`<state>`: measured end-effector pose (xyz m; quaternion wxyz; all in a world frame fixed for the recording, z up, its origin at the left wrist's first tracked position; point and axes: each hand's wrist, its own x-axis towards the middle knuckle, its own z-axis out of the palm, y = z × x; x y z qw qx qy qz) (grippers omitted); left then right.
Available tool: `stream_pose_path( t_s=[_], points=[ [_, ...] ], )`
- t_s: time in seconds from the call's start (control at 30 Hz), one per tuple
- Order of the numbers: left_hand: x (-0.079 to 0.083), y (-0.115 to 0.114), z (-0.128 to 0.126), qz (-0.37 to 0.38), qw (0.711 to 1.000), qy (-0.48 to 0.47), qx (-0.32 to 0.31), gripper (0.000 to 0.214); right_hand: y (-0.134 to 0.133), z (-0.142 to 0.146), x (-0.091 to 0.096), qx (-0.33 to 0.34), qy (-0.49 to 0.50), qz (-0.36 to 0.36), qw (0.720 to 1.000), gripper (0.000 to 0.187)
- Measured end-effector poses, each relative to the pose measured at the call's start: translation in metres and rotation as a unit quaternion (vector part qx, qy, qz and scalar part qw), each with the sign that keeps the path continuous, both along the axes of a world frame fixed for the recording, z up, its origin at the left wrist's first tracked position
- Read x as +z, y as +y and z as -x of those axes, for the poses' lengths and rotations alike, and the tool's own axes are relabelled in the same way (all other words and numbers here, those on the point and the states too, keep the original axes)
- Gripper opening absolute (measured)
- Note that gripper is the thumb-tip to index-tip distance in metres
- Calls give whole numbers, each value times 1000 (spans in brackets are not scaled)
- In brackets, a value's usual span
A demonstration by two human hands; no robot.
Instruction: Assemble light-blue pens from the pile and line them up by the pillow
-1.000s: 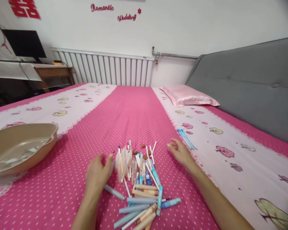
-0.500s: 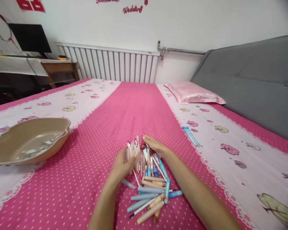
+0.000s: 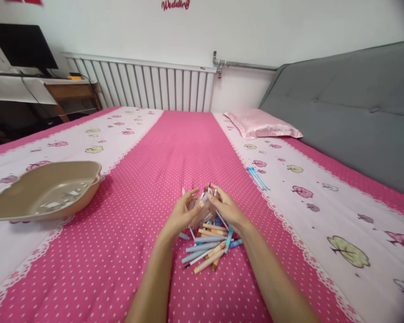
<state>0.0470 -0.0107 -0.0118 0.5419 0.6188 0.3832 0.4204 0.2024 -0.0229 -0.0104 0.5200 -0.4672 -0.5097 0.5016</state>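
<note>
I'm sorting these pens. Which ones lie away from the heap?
The small bunch of blue pens on the pale flowered strip, beyond the right hand; the heap lies on the dotted pink strip.

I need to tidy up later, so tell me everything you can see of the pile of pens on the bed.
The pile of pens lies on the pink dotted stripe of the bedspread. It mixes pale blue, peach and clear plastic barrels, some white-tipped. The near ones lie flat and crisscross. At the far end the left hand and right hand cup a bunch from both sides, tips pointing up.
</note>
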Motion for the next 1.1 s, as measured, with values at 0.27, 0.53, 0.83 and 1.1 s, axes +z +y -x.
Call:
stream_pose_path(
  t_s=[0.27, 0.53, 0.83, 1.1],
  points=[
    [9, -6, 6, -19, 994, 102, -38, 49, -29, -16, -28, -69, -54, -28, 996, 51],
    [11, -5, 7, -25, 988, 149, -6, 50, -32, -35, -19, -140, -28, 60, 988, 41],
    [20, -1, 10, -67, 936, 332, 97, 49, -27, -60, -24, -163, -244, 114, 949, 44],
    [23, -25, 25, 59, 817, 544, 180, 55, -30, -56, -25, -80, -515, 100, 847, 57]
  ],
)
